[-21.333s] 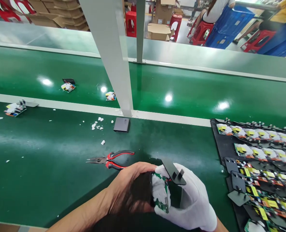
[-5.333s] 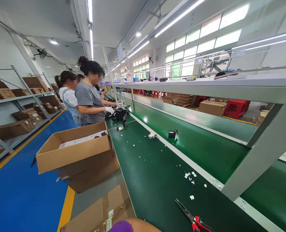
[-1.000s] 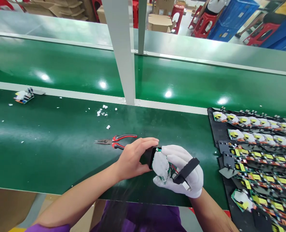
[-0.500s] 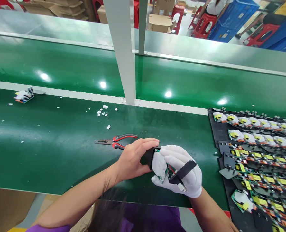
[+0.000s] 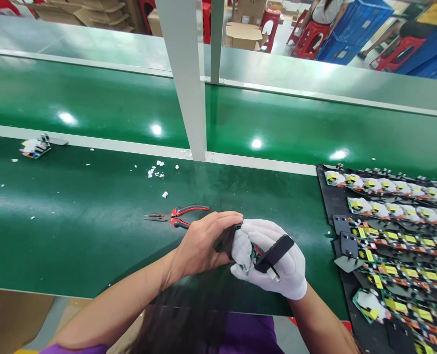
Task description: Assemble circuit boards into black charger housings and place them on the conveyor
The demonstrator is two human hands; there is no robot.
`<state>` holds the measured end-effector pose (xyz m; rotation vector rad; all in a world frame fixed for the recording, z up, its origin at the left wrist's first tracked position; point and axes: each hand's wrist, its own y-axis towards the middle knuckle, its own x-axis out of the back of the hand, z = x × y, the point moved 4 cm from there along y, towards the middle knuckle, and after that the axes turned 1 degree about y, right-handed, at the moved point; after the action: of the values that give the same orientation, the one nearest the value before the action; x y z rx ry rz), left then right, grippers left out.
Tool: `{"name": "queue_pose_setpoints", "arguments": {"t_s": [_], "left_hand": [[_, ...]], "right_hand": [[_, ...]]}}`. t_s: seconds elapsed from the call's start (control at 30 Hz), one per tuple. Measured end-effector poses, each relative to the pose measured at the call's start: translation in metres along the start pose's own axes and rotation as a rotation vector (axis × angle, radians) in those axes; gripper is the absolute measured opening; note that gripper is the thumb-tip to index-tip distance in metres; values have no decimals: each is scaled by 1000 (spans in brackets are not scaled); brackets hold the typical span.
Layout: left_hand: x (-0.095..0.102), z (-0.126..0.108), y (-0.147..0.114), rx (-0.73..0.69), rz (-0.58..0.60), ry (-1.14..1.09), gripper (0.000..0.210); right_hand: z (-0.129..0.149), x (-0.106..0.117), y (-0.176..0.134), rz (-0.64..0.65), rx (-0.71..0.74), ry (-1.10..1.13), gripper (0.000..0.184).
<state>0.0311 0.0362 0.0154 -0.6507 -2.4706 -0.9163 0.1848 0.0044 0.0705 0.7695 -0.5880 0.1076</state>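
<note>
My bare left hand [image 5: 202,242] is closed round a black plastic case [image 5: 225,243], its open end facing right. My right hand [image 5: 282,265], in a white glove, grips a circuit board [image 5: 242,250] coated with white filler. The board's left end sits at the mouth of the case; how deep it reaches is hidden. A black end plate [image 5: 275,252] with a metal plug tab stands out at the board's right side, by red wires. Beyond my left hand lie long-nose pliers [image 5: 176,216] with red and black handles.
On the right, a black mat [image 5: 329,199] carries several rows of circuit boards. Another board [image 5: 35,147] lies at the far left. White crumbs [image 5: 155,169] are scattered on the green bench [image 5: 93,196]. A pale post [image 5: 185,73] rises at the bench's back strip.
The black end plate and my gloved right hand have shifted slightly left, toward the case. The left hand keeps its hold, and the pliers lie as before.
</note>
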Motion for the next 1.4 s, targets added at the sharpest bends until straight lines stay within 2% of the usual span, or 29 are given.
{"name": "queue_pose_setpoints", "arguments": {"t_s": [0.1,0.3,0.5,0.73,1.03,1.17,1.4], "left_hand": [[0,0,0,5,-7,-21,53],[-1,2,-1,34,-4,-21,55],[-1,3,0,59,3,-34,54],[0,3,2,154,58,-37,56],[-2,4,1,218,69,-55,54],[-2,3,2,204,64,-73,56],[-2,4,3,242,75,-116,61]], "right_hand": [[-1,0,-4,-8,22,-19,28],[-6,0,-15,-64,2,-95,52],[-6,1,-14,-67,-44,-85,48],[-14,3,-24,-117,-237,58,50],[-18,2,-27,-128,-289,73,50],[-19,3,-28,-139,-305,113,48],[-23,4,-33,-273,-391,273,49]]}}
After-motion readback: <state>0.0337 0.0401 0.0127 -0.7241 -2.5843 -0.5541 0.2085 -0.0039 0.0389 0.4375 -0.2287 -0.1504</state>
